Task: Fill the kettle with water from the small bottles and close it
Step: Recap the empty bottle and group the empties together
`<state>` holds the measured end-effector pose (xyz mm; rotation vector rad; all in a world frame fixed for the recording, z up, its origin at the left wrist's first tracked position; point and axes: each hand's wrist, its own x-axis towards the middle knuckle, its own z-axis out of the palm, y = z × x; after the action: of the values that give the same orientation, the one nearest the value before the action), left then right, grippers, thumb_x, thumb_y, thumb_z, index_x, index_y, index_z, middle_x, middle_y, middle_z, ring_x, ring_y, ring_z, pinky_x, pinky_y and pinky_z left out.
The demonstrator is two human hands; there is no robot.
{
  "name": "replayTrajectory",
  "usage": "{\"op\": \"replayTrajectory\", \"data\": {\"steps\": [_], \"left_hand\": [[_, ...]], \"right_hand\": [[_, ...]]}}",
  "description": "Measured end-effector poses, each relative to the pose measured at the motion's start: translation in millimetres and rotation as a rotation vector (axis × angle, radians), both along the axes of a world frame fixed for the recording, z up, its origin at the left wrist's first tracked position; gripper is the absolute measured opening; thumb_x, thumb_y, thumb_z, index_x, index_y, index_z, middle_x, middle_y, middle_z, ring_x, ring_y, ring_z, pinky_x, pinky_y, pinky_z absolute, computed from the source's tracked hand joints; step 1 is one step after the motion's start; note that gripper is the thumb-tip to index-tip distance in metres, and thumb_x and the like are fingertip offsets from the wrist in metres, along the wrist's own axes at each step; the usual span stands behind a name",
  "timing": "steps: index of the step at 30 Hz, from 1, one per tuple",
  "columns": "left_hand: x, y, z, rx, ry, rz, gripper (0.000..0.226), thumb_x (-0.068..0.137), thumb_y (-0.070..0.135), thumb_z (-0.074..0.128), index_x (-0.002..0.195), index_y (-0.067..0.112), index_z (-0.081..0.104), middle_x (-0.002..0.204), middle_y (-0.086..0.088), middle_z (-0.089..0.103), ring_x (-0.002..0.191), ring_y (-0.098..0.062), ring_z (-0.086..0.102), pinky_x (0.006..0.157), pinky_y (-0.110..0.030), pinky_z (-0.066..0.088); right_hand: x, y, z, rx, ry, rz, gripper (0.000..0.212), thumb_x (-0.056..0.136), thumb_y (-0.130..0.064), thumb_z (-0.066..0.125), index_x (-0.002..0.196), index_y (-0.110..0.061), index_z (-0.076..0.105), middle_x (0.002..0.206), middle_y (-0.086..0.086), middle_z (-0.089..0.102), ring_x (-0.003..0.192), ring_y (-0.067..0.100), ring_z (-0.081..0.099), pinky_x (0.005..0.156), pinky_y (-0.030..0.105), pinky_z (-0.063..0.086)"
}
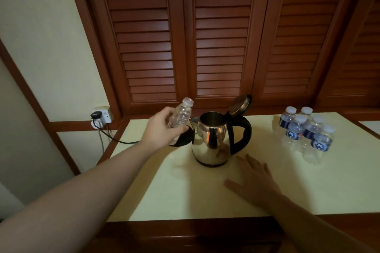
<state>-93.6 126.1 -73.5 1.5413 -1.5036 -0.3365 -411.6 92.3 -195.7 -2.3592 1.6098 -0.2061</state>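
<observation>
Right hand (254, 178) flat, fingers spread, near counter's front edge; left hand (162, 129) gripping uncapped small bottle (181, 116) beside open-lidded steel kettle (213, 137).

Single head-worn wide-angle view, looking forward and down from above the near edge of a pale countertop (205, 197); both forearms enter from the bottom corners. Steel kettle (211, 139) sits near frame centre at about arm's reach, with louvred wooden doors (218, 37) filling the upper frame and leaning outward from lens distortion. No second view, so no overlap.
</observation>
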Motion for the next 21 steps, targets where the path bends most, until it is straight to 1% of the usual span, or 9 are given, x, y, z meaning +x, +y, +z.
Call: {"op": "replayTrajectory", "data": {"steps": [3, 5, 7, 10, 12, 14, 16, 18, 21], "left_hand": [[4, -16, 16, 0.016, -0.153, -0.008, 0.046, 0.074, 0.038, 0.091, 0.112, 0.03, 0.067, 0.103, 0.013, 0.072, 0.092, -0.007, 0.067, 0.079, -0.028, 0.052], [6, -24, 21, 0.021, -0.269, -0.014, 0.051, 0.074, 0.039, 0.091, 0.118, 0.029, 0.067, 0.106, 0.012, 0.068, 0.096, -0.011, 0.064, 0.079, -0.03, 0.049], [7, -28, 25, 0.027, -0.361, -0.037, 0.053, 0.076, 0.038, 0.09, 0.122, 0.027, 0.067, 0.105, 0.01, 0.064, 0.099, -0.014, 0.061, 0.083, -0.032, 0.048], [10, -33, 31, 0.073, -0.499, -0.06, 0.056, 0.078, 0.037, 0.089, 0.128, 0.026, 0.066, 0.108, 0.002, 0.063, 0.105, -0.02, 0.06, 0.092, -0.038, 0.049], [12, -36, 35, 0.098, -0.579, -0.066, 0.062, 0.079, 0.037, 0.089, 0.134, 0.025, 0.063, 0.114, 0.001, 0.061, 0.109, -0.02, 0.058, 0.094, -0.038, 0.048], [13, -38, 40, 0.108, -0.634, -0.081, 0.063, 0.08, 0.035, 0.088, 0.136, 0.024, 0.062, 0.113, 0.004, 0.054, 0.105, -0.018, 0.055, 0.09, -0.033, 0.044], [15, -40, 45, 0.113, -0.67, -0.098, 0.061, 0.08, 0.034, 0.088, 0.134, 0.024, 0.063, 0.108, 0.006, 0.05, 0.096, -0.016, 0.053, 0.083, -0.03, 0.04], [17, -41, 50, 0.116, -0.698, -0.1, 0.058, 0.08, 0.034, 0.088, 0.131, 0.025, 0.063, 0.102, 0.007, 0.049, 0.09, -0.016, 0.054, 0.078, -0.029, 0.04], [20, -43, 55, 0.103, -0.733, -0.108, 0.05, 0.081, 0.032, 0.087, 0.125, 0.026, 0.064, 0.096, 0.01, 0.047, 0.092, -0.02, 0.057, 0.076, -0.031, 0.039]], "right_hand": [[-3, -3, -3, -0.013, 0.005, 0.003, 0.098, 0.08, -0.091, 0.036, 0.16, -0.036, 0.018, 0.172, 0.0, 0.009, 0.158, 0.021, 0.006, 0.128, 0.049, 0.002], [-4, -6, -7, -0.024, 0.02, 0.008, 0.097, 0.08, -0.092, 0.031, 0.16, -0.036, 0.023, 0.171, -0.001, 0.012, 0.158, 0.02, 0.007, 0.128, 0.049, 0.002], [-4, -7, -9, -0.028, 0.015, 0.011, 0.097, 0.08, -0.092, 0.029, 0.159, -0.036, 0.026, 0.171, -0.001, 0.013, 0.158, 0.019, 0.007, 0.128, 0.049, 0.002], [-6, -8, -10, -0.038, -0.006, 0.006, 0.093, 0.082, -0.09, 0.031, 0.158, -0.036, 0.03, 0.17, -0.003, 0.016, 0.157, 0.017, 0.01, 0.128, 0.047, 0.004], [-6, -8, -8, -0.048, -0.007, 0.004, 0.089, 0.085, -0.088, 0.033, 0.157, -0.036, 0.033, 0.17, -0.004, 0.019, 0.156, 0.017, 0.011, 0.127, 0.045, 0.004], [-6, -7, -6, -0.053, -0.009, 0.006, 0.087, 0.086, -0.087, 0.035, 0.156, -0.035, 0.034, 0.169, -0.005, 0.02, 0.156, 0.016, 0.012, 0.127, 0.045, 0.004], [-7, -7, -6, -0.05, -0.023, 0.005, 0.086, 0.086, -0.086, 0.036, 0.156, -0.036, 0.035, 0.169, -0.005, 0.021, 0.156, 0.016, 0.013, 0.126, 0.044, 0.004], [-6, -7, -8, -0.051, -0.04, 0.001, 0.086, 0.085, -0.087, 0.037, 0.155, -0.036, 0.037, 0.168, -0.006, 0.022, 0.156, 0.016, 0.014, 0.126, 0.045, 0.004], [-6, -7, -8, -0.058, -0.047, 0.0, 0.085, 0.085, -0.086, 0.038, 0.154, -0.036, 0.038, 0.168, -0.005, 0.023, 0.155, 0.017, 0.015, 0.127, 0.045, 0.005]]}}
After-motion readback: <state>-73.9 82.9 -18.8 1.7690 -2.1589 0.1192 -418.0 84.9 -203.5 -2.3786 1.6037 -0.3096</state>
